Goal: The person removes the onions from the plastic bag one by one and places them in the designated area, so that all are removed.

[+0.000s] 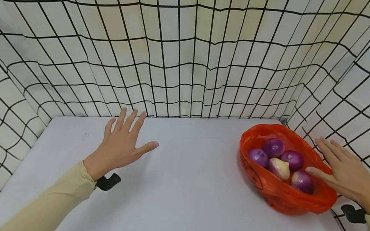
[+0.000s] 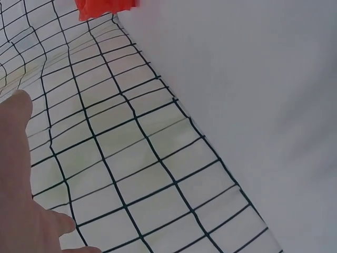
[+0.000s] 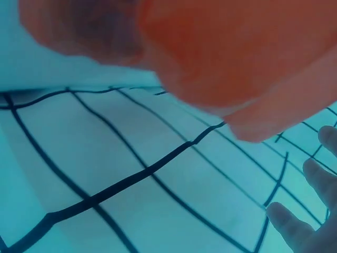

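An orange-red plastic bag (image 1: 266, 185) stands at the right of the white table with its mouth spread wide. Inside lie several onions: purple ones such as this onion (image 1: 273, 147), and one pale, partly peeled onion (image 1: 279, 168). My right hand (image 1: 349, 174) hovers by the bag's right rim with fingers stretched out, holding nothing; its thumb reaches over the rim. Over the left part of the table my left hand (image 1: 117, 148) is spread flat in the air, with nothing in it. In the right wrist view the bag's side (image 3: 226, 58) fills the top.
The white tabletop (image 1: 169, 190) runs between the hands. Black netting (image 1: 207, 68) over white cloth walls the table at the back, left and right; the right wall lies close to the bag and my right hand. Each wrist carries a black strap mount (image 1: 109, 181).
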`<action>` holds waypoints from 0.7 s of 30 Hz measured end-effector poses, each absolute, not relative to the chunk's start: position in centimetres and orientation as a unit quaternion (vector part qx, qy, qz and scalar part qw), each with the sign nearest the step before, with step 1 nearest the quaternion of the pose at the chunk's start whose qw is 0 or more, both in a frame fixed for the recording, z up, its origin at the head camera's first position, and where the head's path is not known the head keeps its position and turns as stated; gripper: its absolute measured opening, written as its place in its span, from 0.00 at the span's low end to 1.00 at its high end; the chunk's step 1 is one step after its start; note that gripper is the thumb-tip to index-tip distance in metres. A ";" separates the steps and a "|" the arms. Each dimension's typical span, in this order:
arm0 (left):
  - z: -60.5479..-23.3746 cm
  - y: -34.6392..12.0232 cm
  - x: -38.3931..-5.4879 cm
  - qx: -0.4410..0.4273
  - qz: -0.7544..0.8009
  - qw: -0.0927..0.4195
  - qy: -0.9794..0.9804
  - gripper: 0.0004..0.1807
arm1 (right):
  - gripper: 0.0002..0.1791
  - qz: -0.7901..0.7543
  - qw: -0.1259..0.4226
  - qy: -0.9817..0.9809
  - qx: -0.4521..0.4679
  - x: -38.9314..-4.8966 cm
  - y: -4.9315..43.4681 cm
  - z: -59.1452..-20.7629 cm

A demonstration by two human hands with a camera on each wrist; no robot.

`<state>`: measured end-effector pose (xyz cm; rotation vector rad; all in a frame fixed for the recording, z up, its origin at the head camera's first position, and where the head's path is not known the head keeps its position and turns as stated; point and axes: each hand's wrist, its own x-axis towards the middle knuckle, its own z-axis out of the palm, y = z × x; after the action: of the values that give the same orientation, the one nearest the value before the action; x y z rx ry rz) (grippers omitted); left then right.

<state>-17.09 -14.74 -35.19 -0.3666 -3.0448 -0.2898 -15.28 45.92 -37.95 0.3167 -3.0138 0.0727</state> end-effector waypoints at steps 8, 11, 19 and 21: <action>-36.4 -10.7 -18.1 -0.147 -0.111 0.026 -0.983 0.57 | 0.61 0.021 -0.002 -0.997 0.071 -16.1 47.0 -38.5; -36.8 -9.1 -18.5 -0.159 -0.118 0.024 -0.980 0.57 | 0.60 0.021 -0.023 -0.998 0.062 -16.3 47.5 -38.8; -37.5 -5.0 -19.1 -0.181 -0.145 0.012 -0.973 0.57 | 0.61 0.072 -0.079 -0.993 0.039 -16.7 47.9 -38.9; -37.7 -3.9 -19.2 -0.184 -0.159 0.003 -0.970 0.56 | 0.59 0.092 -0.088 -0.991 0.039 -16.8 47.9 -38.9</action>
<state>-19.22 -3.86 -37.69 -0.5782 -3.0415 -0.5000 -16.81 47.89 -38.89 0.1305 -3.3006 0.3054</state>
